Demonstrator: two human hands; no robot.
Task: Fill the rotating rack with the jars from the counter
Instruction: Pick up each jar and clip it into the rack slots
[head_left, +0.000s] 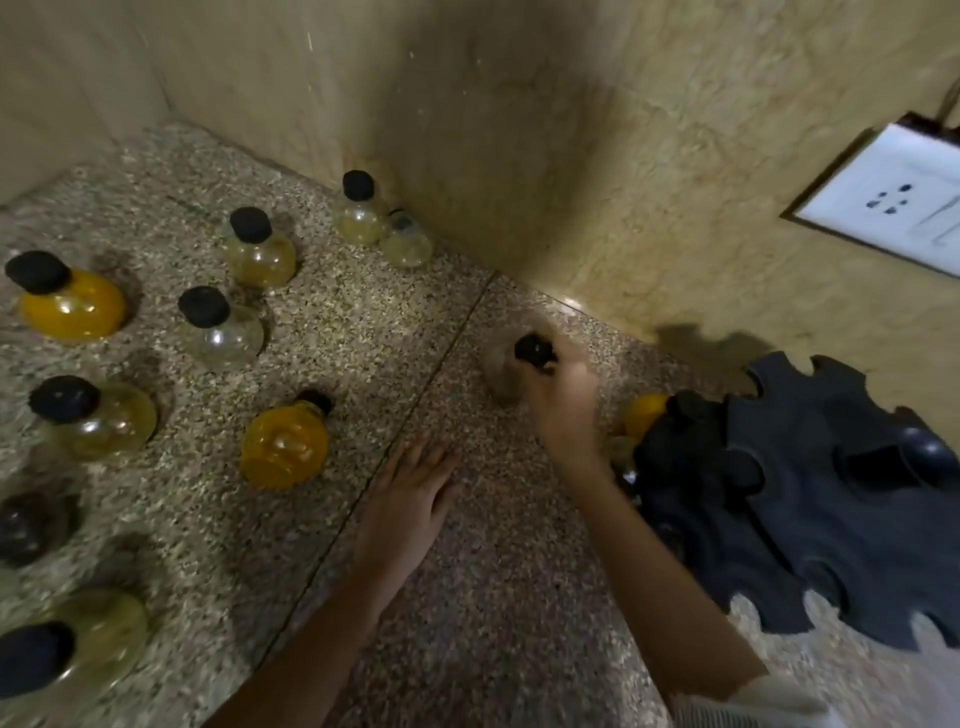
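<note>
My right hand (563, 410) is shut on a round glass jar (503, 371) with a black lid, held blurred just above the counter, left of the rack. The black rotating rack (831, 499) stands at the right, its notched tiers showing; an orange jar (644, 413) sits in a slot on its left side. My left hand (410, 499) rests flat and open on the counter. Several black-lidded jars stand on the counter to the left, among them an orange jar (284, 449) nearest my left hand and another orange jar (70, 306) at the far left.
The speckled stone counter (467, 597) meets tiled walls at the back corner, where two pale jars (382, 228) stand close together. A white wall socket (893, 197) is mounted at the upper right. A seam in the counter runs diagonally past my left hand.
</note>
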